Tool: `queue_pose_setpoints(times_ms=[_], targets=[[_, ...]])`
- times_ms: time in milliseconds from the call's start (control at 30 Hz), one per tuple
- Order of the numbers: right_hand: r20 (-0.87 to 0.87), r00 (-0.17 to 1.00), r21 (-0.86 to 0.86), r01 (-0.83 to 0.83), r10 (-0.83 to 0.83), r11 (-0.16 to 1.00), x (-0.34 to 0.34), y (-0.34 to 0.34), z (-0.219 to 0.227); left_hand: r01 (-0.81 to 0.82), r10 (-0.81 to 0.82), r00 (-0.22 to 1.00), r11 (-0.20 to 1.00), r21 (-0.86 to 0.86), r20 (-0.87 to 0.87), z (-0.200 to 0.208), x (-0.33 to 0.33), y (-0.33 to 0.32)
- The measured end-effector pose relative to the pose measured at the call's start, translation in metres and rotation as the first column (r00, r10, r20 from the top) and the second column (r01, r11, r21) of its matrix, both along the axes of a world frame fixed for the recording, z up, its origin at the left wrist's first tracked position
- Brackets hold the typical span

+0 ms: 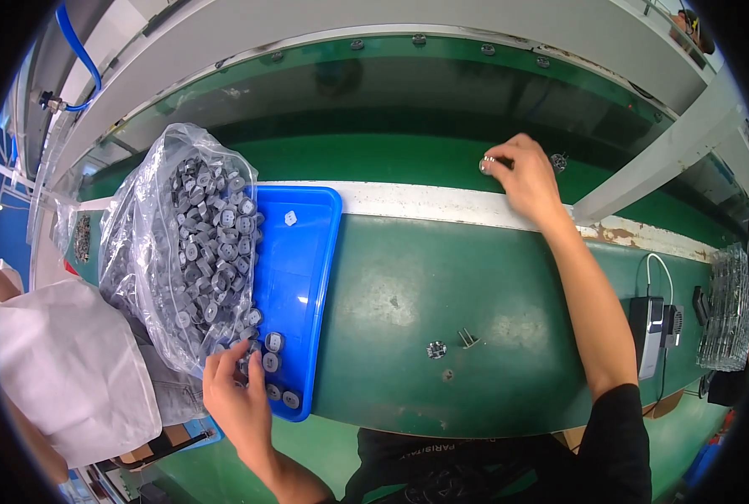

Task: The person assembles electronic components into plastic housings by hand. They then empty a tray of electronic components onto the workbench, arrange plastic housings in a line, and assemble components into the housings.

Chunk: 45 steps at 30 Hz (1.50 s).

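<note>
My left hand (pixel 238 395) is at the lower left of the blue tray (pixel 311 311), with thumb and forefinger closed around a grey round plastic part by the bag's mouth. More of these loose parts (pixel 272 363) lie beside it in the tray. A clear plastic bag (pixel 131 244) full of grey parts (pixel 210 235) rests over the tray's left side. Over the green conveyor belt (pixel 374 155), my right hand (pixel 527 178) pinches a small round silvery part (pixel 485 165), whose detail is partly hidden by the fingers. Another small round part (pixel 558 162) sits on the belt to its right.
On the green table (pixel 391 294) lie a small round circuit board (pixel 436 349) and a small part with metal prongs (pixel 468 338). A power bank (pixel 646 336) and stacked clear trays (pixel 725 311) stand right. A slanting white post (pixel 668 155) crosses the belt. A person in white (pixel 72 370) is at left.
</note>
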State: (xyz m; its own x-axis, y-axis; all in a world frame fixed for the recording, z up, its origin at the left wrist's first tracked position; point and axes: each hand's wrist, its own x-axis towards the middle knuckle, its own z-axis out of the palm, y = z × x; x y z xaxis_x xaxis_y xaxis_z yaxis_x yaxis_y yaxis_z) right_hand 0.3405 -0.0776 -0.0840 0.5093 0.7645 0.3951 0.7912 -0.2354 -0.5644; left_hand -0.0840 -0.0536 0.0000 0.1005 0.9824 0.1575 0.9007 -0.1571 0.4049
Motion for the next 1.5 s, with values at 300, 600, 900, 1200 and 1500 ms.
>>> queue_pose_setpoints(times_ms=[300, 600, 900, 1200, 1500], targets=[[-0.074, 0.948, -0.153, 0.295, -0.308, 0.943, 0.042, 0.035, -0.009, 0.087, -0.077, 0.986, 0.994, 0.067, -0.148, -0.031, -0.006, 0.004], [-0.200, 0.911, -0.372, -0.412, 0.362, 0.832, -0.106, -0.062, 0.045, 0.153, -0.124, 0.978, 0.973, 0.172, -0.169, -0.037, 0.003, 0.011], [-0.247, 0.903, -0.239, -0.408, 0.351, 0.881, -0.151, -0.130, 0.039, 0.220, -0.204, 0.960, 0.973, 0.068, -0.191, -0.033, 0.017, 0.015], [-0.791, 0.593, 0.016, -0.220, 0.147, 0.975, -0.144, -0.152, 0.031, 0.323, -0.331, 0.944, 0.921, 0.218, -0.001, -0.039, 0.012, 0.017], [-0.835, 0.483, 0.198, -0.180, 0.262, 0.964, -0.140, -0.133, 0.035, 0.662, 0.176, 0.078, 0.727, -0.182, 0.981, -0.021, 0.070, -0.005]])
